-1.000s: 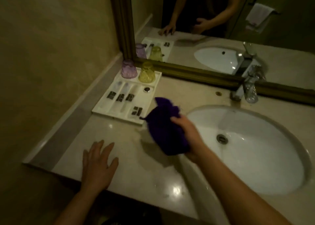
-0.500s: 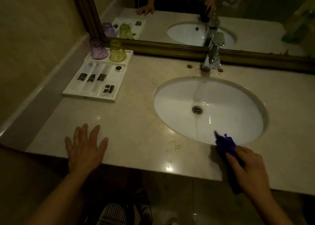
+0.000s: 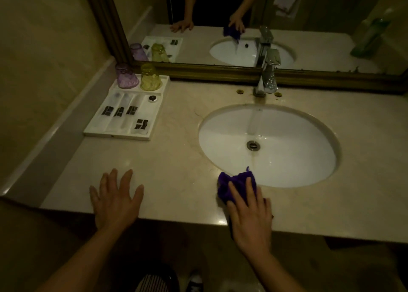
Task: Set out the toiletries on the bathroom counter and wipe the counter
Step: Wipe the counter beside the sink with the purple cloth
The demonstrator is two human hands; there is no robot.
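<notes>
My right hand (image 3: 250,214) presses a purple cloth (image 3: 236,183) flat onto the beige counter (image 3: 176,163), at the front rim of the sink. My left hand (image 3: 116,200) rests flat on the counter's front edge, fingers spread, holding nothing. A white tray (image 3: 97,132) at the back left holds several white toiletry tubes with dark labels (image 3: 120,111), a small packet (image 3: 141,124) and a round cap (image 3: 152,98). An upturned purple cup (image 3: 126,76) and a yellow cup (image 3: 150,77) stand at the tray's far end.
The white oval sink (image 3: 287,159) fills the counter's middle, with a chrome faucet (image 3: 268,75) behind it. A gold-framed mirror (image 3: 220,70) runs along the back wall. A wall closes off the left side. The counter's front edge is just below my hands.
My right hand has swept the cloth from the tray across the sink front to the right, then back left to the sink's front rim. My left hand has stayed put.
</notes>
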